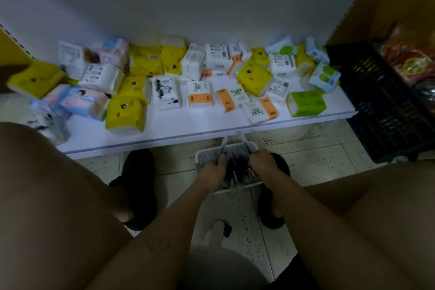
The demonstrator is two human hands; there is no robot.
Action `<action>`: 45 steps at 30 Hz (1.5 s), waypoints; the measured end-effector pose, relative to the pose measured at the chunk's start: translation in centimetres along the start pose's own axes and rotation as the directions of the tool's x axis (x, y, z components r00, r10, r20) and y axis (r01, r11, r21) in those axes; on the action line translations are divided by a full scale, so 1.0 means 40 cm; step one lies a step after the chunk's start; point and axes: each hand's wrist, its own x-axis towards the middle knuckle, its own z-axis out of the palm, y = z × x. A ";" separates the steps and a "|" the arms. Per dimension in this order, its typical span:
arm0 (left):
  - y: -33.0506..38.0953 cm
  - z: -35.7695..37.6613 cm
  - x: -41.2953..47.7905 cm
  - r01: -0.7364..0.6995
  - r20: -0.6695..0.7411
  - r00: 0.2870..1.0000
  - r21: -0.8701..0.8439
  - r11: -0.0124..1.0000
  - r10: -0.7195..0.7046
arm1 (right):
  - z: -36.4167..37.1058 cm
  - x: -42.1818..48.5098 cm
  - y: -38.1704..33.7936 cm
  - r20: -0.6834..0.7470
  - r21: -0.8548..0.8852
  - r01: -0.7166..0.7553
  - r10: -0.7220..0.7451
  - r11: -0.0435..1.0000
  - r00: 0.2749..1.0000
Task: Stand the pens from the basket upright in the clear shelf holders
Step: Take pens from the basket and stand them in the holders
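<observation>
A white plastic basket (pixel 204 153) sits on the tiled floor between my feet, filled with several dark pens (pixel 237 167). My left hand (pixel 211 173) reaches into the basket's left side and grips a pen (pixel 223 145) whose pale end points up toward the shelf. My right hand (pixel 261 162) is at the basket's right side, fingers curled round another pen (pixel 243 140) that sticks up likewise. No clear holders are in view.
A low white shelf (pixel 188 129) just beyond the basket carries several tissue packs (pixel 124 115) in yellow, orange, green and pink. A black crate (pixel 381 101) with packaged goods stands at the right. My knees frame the view, and a stool seat (pixel 219 263) lies below.
</observation>
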 end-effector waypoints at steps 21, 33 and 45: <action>0.370 -0.315 -0.289 -0.701 -0.222 0.709 -0.112 0.705 0.670 | -0.206 -0.284 -0.434 -0.333 0.319 0.691 -0.606 0.648 0.722; 0.648 -0.488 -0.528 -0.875 -0.417 0.429 0.026 0.483 0.801 | -0.394 -0.499 -0.688 -0.446 0.301 0.878 -0.759 0.372 0.474; 0.862 -0.639 -0.721 -0.950 -0.408 0.273 0.028 0.311 0.871 | -0.550 -0.579 -0.867 -0.576 0.236 0.955 -0.766 0.177 0.285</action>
